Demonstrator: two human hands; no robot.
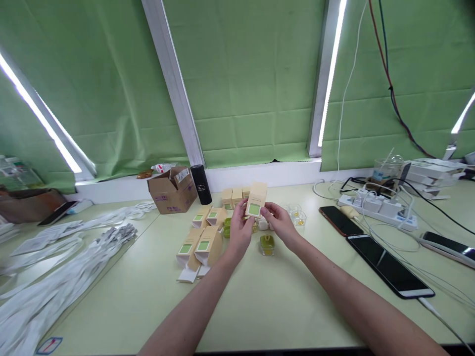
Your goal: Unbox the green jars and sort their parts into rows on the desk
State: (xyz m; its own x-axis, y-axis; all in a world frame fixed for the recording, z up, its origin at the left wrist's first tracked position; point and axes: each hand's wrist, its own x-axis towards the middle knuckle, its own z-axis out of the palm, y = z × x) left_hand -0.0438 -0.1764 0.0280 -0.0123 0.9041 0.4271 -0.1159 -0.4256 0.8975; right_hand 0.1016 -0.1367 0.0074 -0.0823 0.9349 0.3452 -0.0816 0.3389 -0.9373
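Note:
Both hands hold one small tan carton with a green square label (pixel 256 200) upright above the table. My left hand (pixel 240 231) grips its left side, fingers closed on it. My right hand (pixel 280 221) pinches its right edge. Just below the hands a small clear jar with a green lid (pixel 267 244) stands on the table. Several more tan cartons (pixel 202 244) lie on their sides to the left, and a few stand upright behind (pixel 232 197). Small clear jars (pixel 298 215) sit to the right of the carton.
A brown cardboard box (pixel 172 189) and a black flask (pixel 201 184) stand at the back. Phones (pixel 388 264) and a power strip with cables (pixel 376 205) lie on the right. White strips in a heap (pixel 55 267) cover the left part of the table.

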